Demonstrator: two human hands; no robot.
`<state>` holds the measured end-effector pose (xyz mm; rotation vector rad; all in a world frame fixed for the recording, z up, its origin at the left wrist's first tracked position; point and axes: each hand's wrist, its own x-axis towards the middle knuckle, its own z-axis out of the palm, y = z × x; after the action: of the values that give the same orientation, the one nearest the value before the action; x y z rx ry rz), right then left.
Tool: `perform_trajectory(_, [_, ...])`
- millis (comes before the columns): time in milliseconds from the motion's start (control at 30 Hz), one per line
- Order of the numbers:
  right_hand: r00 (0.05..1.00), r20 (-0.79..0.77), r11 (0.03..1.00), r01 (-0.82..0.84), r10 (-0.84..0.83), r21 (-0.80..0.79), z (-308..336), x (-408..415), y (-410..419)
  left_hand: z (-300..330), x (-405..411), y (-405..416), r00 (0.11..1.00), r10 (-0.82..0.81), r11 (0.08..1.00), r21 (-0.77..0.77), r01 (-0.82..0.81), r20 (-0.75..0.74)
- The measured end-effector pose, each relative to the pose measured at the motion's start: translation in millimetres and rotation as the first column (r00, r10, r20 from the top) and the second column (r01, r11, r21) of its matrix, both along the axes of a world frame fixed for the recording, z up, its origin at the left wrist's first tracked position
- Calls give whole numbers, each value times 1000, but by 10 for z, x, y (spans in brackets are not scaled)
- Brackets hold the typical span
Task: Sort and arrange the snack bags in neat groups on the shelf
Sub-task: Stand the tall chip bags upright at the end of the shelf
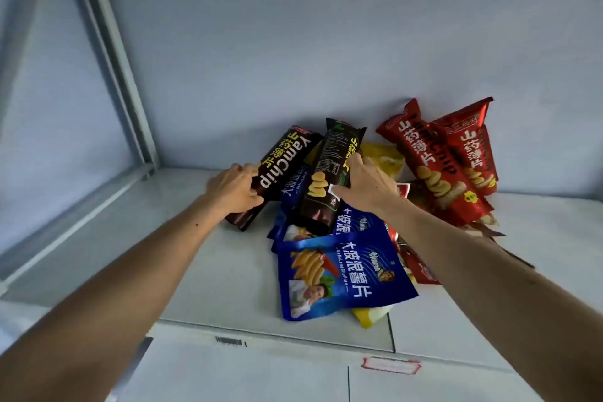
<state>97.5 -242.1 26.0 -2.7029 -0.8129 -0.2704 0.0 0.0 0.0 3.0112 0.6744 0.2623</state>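
**Head view: two dark Yam Chip bags gripped at centre frame, mid-sort**

Left dark bag point(283, 170), "YamChip" lettering up, lying slantwise at centre frame on top of the pile; gripped near its lower end by left hand point(235, 188), fingers curled round the bag's left edge, thumb side toward the camera. Right dark bag point(329, 179), back panel and barcode showing, lying just beside the first and nearly parallel; held by right hand point(365, 186), fingertips point(354, 161) wrapped over its right edge, thumb pressed near the white label lower down. Both held at once, probably to lift the matching pair clear as one group.

Underneath and toward lower centre: blue bags point(339, 274) overlapping one another, the front one face up and reaching toward the shelf's front lip. Yellow bag point(383, 157) partly hidden behind the right hand; another yellow corner point(368, 315) poking out below the blue. Right of centre: two red bags point(447, 166) leaning upright against the back wall, side by side and touching, apparently a group already formed; further red packaging flat beneath the right forearm, details unclear.

White shelf point(202, 254) bare at left of frame, likely destination for the dark pair. Metal upright point(117, 75) at upper left.
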Motion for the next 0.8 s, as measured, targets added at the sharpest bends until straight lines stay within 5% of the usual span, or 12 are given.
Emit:
perform_trajectory(167, [951,-262,986,164,-163,-16,-163,170,384,-109,217,322,988,-29,999,-50,21,-154])
perform_trajectory(533, [701,-606,878,479,-377,8,-348,516,945,-418,624,684,957,-175,978,-155,141,-232])
perform_trajectory(800, [755,-523,874,484,-396,36,-387,493,951,-529,687,751,977,-109,977,-203,70,-183])
